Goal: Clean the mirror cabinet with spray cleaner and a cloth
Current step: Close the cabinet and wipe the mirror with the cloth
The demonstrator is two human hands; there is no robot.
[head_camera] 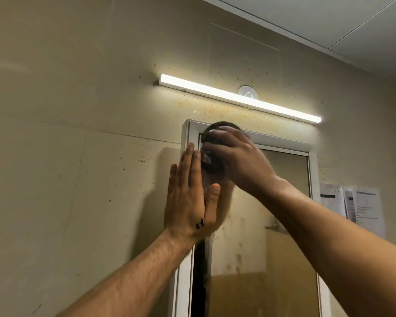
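looking up at the mirror cabinet [281,143], white-framed, hung on a beige wall [78,156]. shows nothing of the inside of the cabinet. shows only a dark strip [199,282] down the left side of the glass, below the left hand: either a gap at the door or a reflection, cannot tell which. reflects a tan surface in streaked, spotted glass.

lays the left hand [190,200] flat against the upper left edge of the cabinet, fingers [185,165] straight, together and pointing up, thumb [215,193] resting on the glass. grips nothing there, just an open palm against frame and mirror. carries two small dark marks on the back of that hand near the wrist.

puts the right hand [240,161] at the top left corner of the mirror, just beside and above the left fingertips, back of the hand toward the camera, fingers bent down over the glass. too blurred to tell fingers clamped on something from fingers merely pressing. covers part of a dark round reflection.

places the cabinet right under both hands, touching the left.

takes in a lit light bar [238,97] above the cabinet, a round white fitting [248,92] behind it, brown specks over the wall, and papers [352,209] on the wall to the cabinet's right.
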